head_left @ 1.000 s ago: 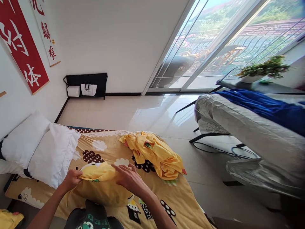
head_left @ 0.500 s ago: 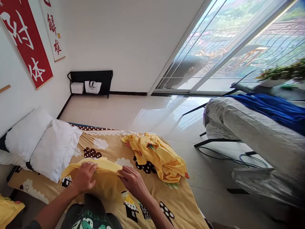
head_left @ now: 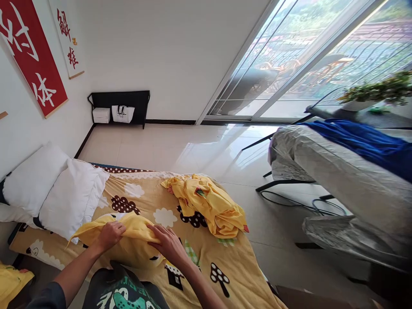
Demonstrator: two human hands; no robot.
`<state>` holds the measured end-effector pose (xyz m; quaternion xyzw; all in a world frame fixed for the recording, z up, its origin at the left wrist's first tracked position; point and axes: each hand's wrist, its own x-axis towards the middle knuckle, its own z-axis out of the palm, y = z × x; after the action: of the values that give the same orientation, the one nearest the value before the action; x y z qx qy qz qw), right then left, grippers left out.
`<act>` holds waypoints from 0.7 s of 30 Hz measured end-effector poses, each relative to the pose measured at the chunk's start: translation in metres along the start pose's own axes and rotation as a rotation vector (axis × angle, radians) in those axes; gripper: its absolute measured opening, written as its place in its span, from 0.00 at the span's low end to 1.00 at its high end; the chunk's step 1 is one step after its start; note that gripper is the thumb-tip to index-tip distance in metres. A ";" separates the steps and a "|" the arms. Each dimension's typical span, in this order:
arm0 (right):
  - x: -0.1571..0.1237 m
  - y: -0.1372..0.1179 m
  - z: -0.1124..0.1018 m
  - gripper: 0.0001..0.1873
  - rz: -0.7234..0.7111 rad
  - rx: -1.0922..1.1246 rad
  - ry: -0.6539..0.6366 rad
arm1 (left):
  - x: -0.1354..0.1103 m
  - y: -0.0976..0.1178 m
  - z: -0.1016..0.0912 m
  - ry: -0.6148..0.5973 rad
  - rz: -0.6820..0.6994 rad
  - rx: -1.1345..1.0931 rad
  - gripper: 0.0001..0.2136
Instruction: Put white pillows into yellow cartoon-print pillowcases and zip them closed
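A yellow pillowcase (head_left: 135, 246) lies bunched and puffed up on the bed in front of my body. My left hand (head_left: 111, 235) is closed over its upper edge, fingers curled into the cloth. At the other end of that edge, my right hand (head_left: 167, 242) pinches the fabric between the thumb and the extended fingers. One corner of the pillowcase trails left toward the white pillows (head_left: 72, 195). Whether anything fills it is hidden. A crumpled yellow cloth (head_left: 210, 206) with small printed patches rests on the bed beyond my right hand.
The tan patterned bedsheet (head_left: 222, 253) covers the bed. More yellow cloth (head_left: 13, 279) sits at the lower left. Right of the bed are a plastic-wrapped item (head_left: 328, 159), a blue cloth (head_left: 363, 139) and a cable (head_left: 286, 201). A black rack (head_left: 140, 107) stands by the wall.
My left hand has closed on the pillowcase edge, and my right hand has shifted slightly left. The edge is now more gathered and folded between them. The view has shifted a little.
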<state>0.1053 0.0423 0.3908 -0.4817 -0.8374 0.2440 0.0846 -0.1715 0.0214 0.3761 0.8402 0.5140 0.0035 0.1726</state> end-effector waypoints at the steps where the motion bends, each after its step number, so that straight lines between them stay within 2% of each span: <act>1: 0.003 -0.001 0.006 0.25 0.026 0.010 -0.009 | -0.004 -0.002 0.000 0.004 0.006 -0.002 0.10; 3: 0.010 -0.003 0.016 0.23 0.064 0.016 -0.024 | -0.012 -0.005 0.002 0.029 -0.016 -0.010 0.19; 5: 0.016 -0.007 0.025 0.22 0.081 0.020 -0.030 | -0.022 -0.008 0.008 0.063 -0.130 -0.039 0.26; 8: 0.024 -0.015 0.033 0.19 0.082 0.044 -0.016 | -0.034 -0.014 0.020 0.068 -0.323 -0.110 0.15; 12: 0.031 -0.030 0.026 0.13 0.053 0.106 0.042 | -0.041 -0.017 0.023 0.072 -0.370 -0.208 0.14; 14: 0.030 -0.036 0.014 0.11 0.024 0.142 0.074 | -0.038 -0.017 0.012 0.114 -0.401 -0.263 0.15; 17: 0.027 -0.041 -0.010 0.13 -0.013 0.194 0.122 | -0.032 -0.012 -0.017 0.169 -0.408 -0.342 0.10; 19: 0.022 -0.038 -0.028 0.15 -0.030 0.261 0.163 | -0.029 -0.005 -0.042 0.183 -0.371 -0.387 0.05; 21: 0.017 -0.032 -0.045 0.14 -0.040 0.339 0.212 | -0.028 0.004 -0.064 0.167 -0.308 -0.487 0.06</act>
<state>0.0884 0.0581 0.4440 -0.4669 -0.7800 0.3278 0.2572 -0.1931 0.0139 0.4425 0.6831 0.6318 0.1697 0.3245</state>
